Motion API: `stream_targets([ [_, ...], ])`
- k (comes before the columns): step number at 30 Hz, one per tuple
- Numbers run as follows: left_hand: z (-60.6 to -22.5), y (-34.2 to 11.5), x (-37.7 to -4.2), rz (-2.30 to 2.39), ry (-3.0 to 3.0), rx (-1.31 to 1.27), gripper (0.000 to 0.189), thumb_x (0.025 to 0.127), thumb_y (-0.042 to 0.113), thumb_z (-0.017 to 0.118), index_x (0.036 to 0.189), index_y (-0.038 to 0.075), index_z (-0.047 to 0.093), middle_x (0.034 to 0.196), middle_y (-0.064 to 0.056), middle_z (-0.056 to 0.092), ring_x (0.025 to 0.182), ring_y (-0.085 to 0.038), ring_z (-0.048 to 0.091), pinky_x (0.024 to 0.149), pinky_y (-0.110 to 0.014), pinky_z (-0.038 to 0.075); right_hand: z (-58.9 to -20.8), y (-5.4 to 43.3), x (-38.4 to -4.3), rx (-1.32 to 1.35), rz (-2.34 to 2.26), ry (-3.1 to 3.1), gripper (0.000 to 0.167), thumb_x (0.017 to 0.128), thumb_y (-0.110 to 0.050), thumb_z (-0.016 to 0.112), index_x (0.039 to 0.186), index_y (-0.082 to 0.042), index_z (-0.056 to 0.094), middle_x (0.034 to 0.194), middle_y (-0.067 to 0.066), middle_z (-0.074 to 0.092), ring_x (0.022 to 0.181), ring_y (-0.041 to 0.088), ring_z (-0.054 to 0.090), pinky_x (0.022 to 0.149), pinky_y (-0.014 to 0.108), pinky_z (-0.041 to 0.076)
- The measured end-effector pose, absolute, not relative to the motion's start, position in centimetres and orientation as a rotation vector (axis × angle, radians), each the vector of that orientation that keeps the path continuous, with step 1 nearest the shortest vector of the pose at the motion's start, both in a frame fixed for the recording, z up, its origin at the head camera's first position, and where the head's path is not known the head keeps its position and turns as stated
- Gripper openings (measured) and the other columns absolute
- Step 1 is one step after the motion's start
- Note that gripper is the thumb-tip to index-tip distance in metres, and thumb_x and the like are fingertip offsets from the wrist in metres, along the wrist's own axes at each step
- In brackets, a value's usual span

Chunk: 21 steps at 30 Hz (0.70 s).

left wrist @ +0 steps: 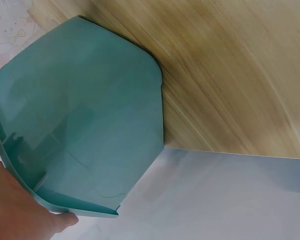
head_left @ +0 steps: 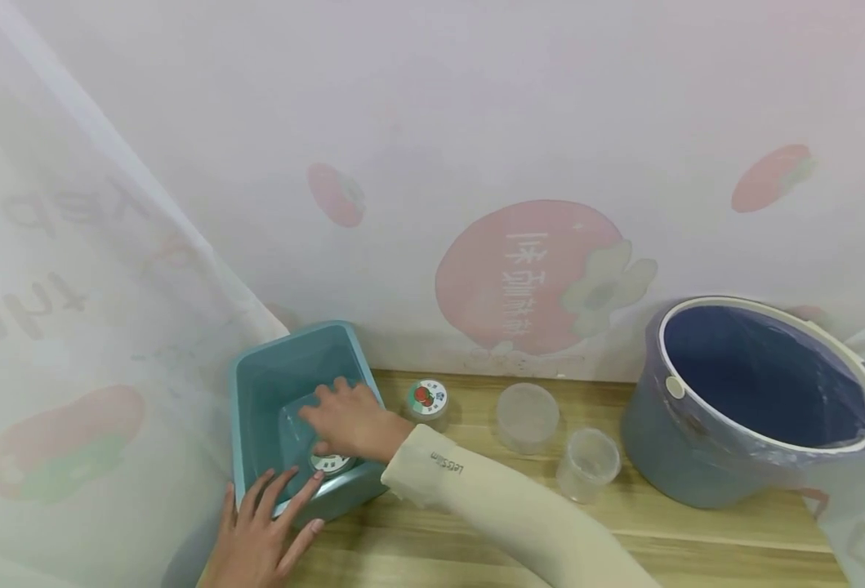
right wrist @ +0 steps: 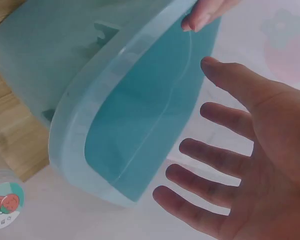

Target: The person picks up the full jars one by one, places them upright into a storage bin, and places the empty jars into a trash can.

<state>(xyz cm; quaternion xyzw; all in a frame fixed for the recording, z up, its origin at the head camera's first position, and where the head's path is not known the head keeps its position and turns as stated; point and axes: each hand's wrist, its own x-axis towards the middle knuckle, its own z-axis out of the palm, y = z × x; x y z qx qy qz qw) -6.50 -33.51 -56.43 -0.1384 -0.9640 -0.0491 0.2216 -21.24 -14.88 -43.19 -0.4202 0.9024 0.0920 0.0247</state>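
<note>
A teal plastic bin (head_left: pixel 248 408) stands at the left end of the wooden table. My left hand (head_left: pixel 259 527) holds its near rim, fingers reaching over the inside and thumb against the outer wall. In the left wrist view the thumb lies along the rim beside the bin's outer wall (left wrist: pixel 100 95). Over the bin's opening is my right hand (head_left: pixel 347 420), palm toward the inside. The right wrist view shows this hand (right wrist: pixel 275 160) with fingers spread and nothing in it. Low in the bin, below the right hand, lies a round clear tub with a printed lid (head_left: pixel 332 465).
Right of the bin is a clear tub with a strawberry-print lid (head_left: pixel 428 398). Farther right stand a frosted round tub (head_left: pixel 528 416) and a clear plastic cup (head_left: pixel 589 464). A large bucket (head_left: pixel 685 465) with a plastic liner occupies the table's right end. Printed white sheeting (head_left: pixel 403 286) hangs behind.
</note>
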Motion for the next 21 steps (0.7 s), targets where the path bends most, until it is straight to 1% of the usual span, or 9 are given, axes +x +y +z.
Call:
stream_targets([
  [7, -55.7, -33.0, -6.3, -0.106, -2.698, -0.376, 0.060, 0.104, 0.067, 0.060, 0.160, 0.047, 0.051, 0.151, -0.008, 0.060, 0.138, -0.044, 0.054, 0.105, -0.088, 0.033, -42.8, -12.8, -21.9, -1.240, 0.176, 2.840, 0.063, 0.104, -0.065, 0.064, 0.162, -0.045, 0.049, 0.161, -0.008, 0.053, 0.143, 0.021, 0.055, 0.107, 0.042, 0.058],
  [12, -54.7, -32.1, -6.5, -0.111, -2.714, -0.381, 0.060, 0.104, 0.069, 0.059, 0.159, 0.048, 0.052, 0.155, -0.007, 0.059, 0.143, -0.043, 0.050, 0.109, -0.089, 0.028, -42.3, -10.4, -22.4, -1.224, 0.121, 2.866, 0.064, 0.105, -0.063, 0.064, 0.164, -0.043, 0.047, 0.165, -0.004, 0.051, 0.146, 0.025, 0.055, 0.108, 0.045, 0.059],
  [17, -53.5, -31.1, -6.7, -0.135, -2.714, -0.416, 0.059, 0.105, 0.066, 0.059, 0.160, 0.048, 0.051, 0.160, -0.007, 0.055, 0.146, -0.043, 0.048, 0.111, -0.087, 0.029, -41.9, -7.8, -22.7, -1.162, 0.033, 2.892, 0.066, 0.105, -0.063, 0.064, 0.165, -0.040, 0.048, 0.170, -0.001, 0.047, 0.151, 0.028, 0.052, 0.113, 0.049, 0.055],
  [21, -52.8, -30.2, -7.0, -0.162, -2.726, -0.449, 0.061, 0.105, 0.064, 0.062, 0.163, 0.048, 0.048, 0.163, -0.007, 0.052, 0.148, -0.044, 0.046, 0.111, -0.087, 0.029, -41.7, -5.5, -23.0, -1.106, -0.035, 2.937, 0.065, 0.104, -0.061, 0.066, 0.163, -0.038, 0.050, 0.169, 0.000, 0.049, 0.149, 0.030, 0.053, 0.110, 0.051, 0.056],
])
